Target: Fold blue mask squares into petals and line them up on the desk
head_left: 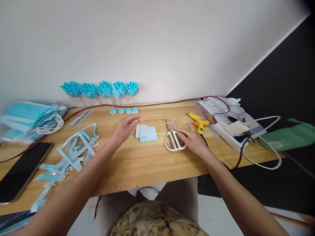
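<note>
My left hand (125,129) hovers at the left of a small stack of pale blue cut fabric pieces (148,133). Its thumb and forefinger point right, with a slight gap between the tips, and nothing shows in them. The stack's upper pieces lie askew to the left. My right hand (193,141) has its fingers curled on the right handle loop of the white-handled scissors (171,139). The scissors lie on the table with the blades partly apart, pointing away from me. Behind them is a ring of silvery wire (182,121). Several small folded blue petals (122,110) sit in a row farther back.
Blue fabric flowers (105,89) on stems lean against the wall. Left are cut strips (71,150), a phone (23,170) and a pack of face masks (28,118). Right are a yellow glue gun (199,121), a white power strip (227,136) with cables and a green bag (287,139).
</note>
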The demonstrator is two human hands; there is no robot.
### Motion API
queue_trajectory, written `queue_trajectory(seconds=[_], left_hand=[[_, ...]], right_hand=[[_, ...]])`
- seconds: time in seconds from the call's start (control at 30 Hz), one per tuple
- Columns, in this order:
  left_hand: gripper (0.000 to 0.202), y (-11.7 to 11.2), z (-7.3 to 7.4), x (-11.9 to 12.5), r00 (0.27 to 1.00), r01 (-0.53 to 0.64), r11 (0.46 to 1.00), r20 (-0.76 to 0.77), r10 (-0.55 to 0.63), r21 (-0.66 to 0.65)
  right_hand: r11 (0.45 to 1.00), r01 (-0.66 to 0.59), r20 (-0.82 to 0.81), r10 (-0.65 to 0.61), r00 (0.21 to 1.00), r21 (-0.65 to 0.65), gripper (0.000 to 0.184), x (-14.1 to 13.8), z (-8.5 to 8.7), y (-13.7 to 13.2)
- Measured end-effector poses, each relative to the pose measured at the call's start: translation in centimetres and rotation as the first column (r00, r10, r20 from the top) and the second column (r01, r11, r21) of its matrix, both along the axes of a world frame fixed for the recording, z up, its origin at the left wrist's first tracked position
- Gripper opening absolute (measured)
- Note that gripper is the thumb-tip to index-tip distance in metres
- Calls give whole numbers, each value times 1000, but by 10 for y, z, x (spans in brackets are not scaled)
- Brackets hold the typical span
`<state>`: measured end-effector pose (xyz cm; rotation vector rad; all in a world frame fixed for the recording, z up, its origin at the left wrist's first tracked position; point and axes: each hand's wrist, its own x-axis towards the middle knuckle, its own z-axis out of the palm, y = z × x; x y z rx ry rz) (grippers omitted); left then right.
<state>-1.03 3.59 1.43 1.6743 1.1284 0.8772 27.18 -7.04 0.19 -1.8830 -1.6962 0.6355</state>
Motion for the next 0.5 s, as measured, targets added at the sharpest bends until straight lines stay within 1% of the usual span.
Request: queue_trajectory(seconds=[0.03, 0.07, 0.1, 0.13, 0.2, 0.23, 0.3, 0.37, 0.43, 0.5], left_hand=[[40, -1, 0, -3, 1000, -10, 1000, -22, 10, 12], [39, -2, 0, -6, 999, -18, 1000, -44, 19, 25], [38, -2, -1, -8, 997, -26, 999, -67, 29, 41], [38, -3, -3, -10, 995, -35, 998, -92, 40, 59], [38, -4, -9, -15, 985, -58, 993, -155, 73, 100], [38, -4, -12, -17, 977, -67, 991, -194, 89, 114], [40, -4, -17, -20, 958, -78, 989, -267, 110, 126], [42, -3, -20, -22, 943, -78, 989, -312, 115, 127], [42, -3, -21, -22, 940, -65, 988, -324, 108, 141], [39, -3, -22, -20, 946, -31, 976, -309, 99, 217]], right_hand=[[991, 28, 154, -47, 987, 129, 28, 2, 4, 0], [970, 32, 261, -96, 960, 240, 28, 2, 10, 0], [952, 1, 319, -103, 942, 307, 28, 0, 16, 2], [941, -52, 336, -68, 939, 335, 28, -4, 22, 4], [940, -126, 282, 33, 959, 317, 27, -19, 32, 15], [949, -146, 263, 71, 962, 279, 27, -28, 35, 22], [955, -212, 289, 147, 946, 206, 27, -49, 37, 39], [952, -279, 335, 224, 915, 125, 28, -69, 34, 57], [955, -293, 398, 252, 882, 43, 30, -83, 28, 72], [950, -312, 453, 277, 848, 3, 32, -92, 22, 83]])
